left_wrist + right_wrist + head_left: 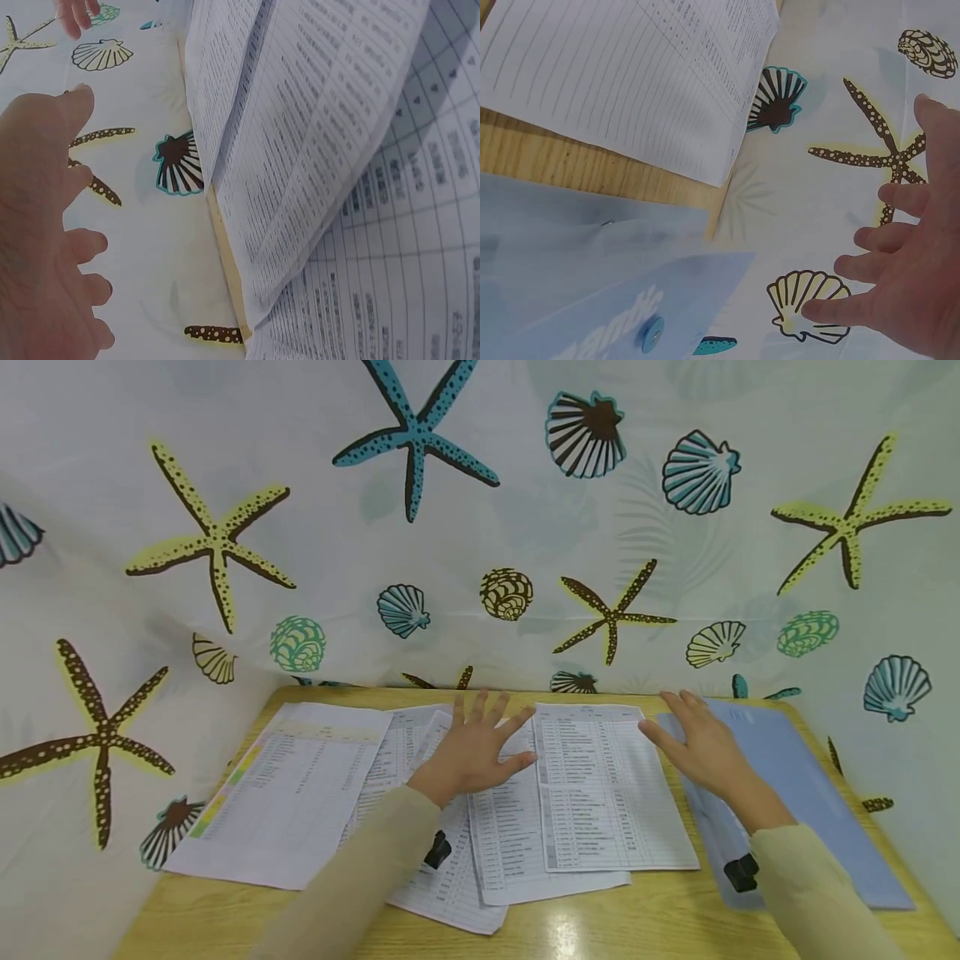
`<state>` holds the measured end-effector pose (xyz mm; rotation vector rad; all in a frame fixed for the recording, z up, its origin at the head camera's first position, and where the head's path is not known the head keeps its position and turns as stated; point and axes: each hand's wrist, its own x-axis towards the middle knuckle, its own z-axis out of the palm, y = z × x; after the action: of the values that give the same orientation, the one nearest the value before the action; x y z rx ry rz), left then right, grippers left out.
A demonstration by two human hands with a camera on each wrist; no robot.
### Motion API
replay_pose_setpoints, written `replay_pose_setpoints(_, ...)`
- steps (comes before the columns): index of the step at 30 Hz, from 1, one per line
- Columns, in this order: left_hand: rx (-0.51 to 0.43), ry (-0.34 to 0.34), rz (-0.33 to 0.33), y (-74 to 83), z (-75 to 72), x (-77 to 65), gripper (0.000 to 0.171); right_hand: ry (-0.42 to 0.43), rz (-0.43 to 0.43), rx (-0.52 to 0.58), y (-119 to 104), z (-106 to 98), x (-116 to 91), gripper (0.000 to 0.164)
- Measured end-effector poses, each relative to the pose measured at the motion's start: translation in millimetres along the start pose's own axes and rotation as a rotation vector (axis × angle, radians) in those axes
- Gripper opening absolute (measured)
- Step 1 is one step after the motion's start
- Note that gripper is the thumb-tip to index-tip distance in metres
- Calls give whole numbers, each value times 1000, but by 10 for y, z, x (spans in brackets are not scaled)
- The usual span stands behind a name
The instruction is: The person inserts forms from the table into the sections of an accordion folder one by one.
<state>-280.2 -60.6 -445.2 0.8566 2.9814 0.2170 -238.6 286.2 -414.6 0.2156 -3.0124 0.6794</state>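
Observation:
My left hand (468,752) hovers with fingers spread over several overlapping printed sheets (517,852) in the middle of the table. In the left wrist view, that hand (37,232) is apart from the sheets (315,150) and holds nothing. My right hand (705,752) is over the upper part of a blue plastic folder (802,793), close to the rightmost printed sheet (600,793). The right wrist view shows this hand (915,262) with its fingers extended, nothing in them. The folder (577,262) has a round blue button (652,334).
At the left lies a sheet stack with coloured tabs (300,793) along its edge. The wooden table (600,927) ends at a white cloth (480,543) printed with starfish and shells, which rises behind and on both sides. Black wrist cameras (437,850) sit under the sleeves.

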Motion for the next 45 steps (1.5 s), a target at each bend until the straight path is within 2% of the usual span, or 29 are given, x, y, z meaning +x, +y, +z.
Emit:
replay_pose_setpoints(8, -1, -13, 68, 317, 118, 120, 74, -5, 31, -5, 182, 10, -78, 88)
replay_pose_setpoints(16, -57, -46, 132, 596, 233, 217, 71, 2, 46, 25, 344, -5, -165, 86)
replay_pose_setpoints(26, -17, -87, 170, 935, 389, 295, 70, 1, 72, 18, 519, -9, -273, 86)
replay_pose_setpoints(35, 13, -104, 249, 1226, 514, 393, 67, -2, 73, 13, 675, 18, -336, 83)
replay_pose_setpoints(45, 50, -147, 297, 1532, 680, 489, 67, -19, 77, -15, 795, 95, -397, 71)
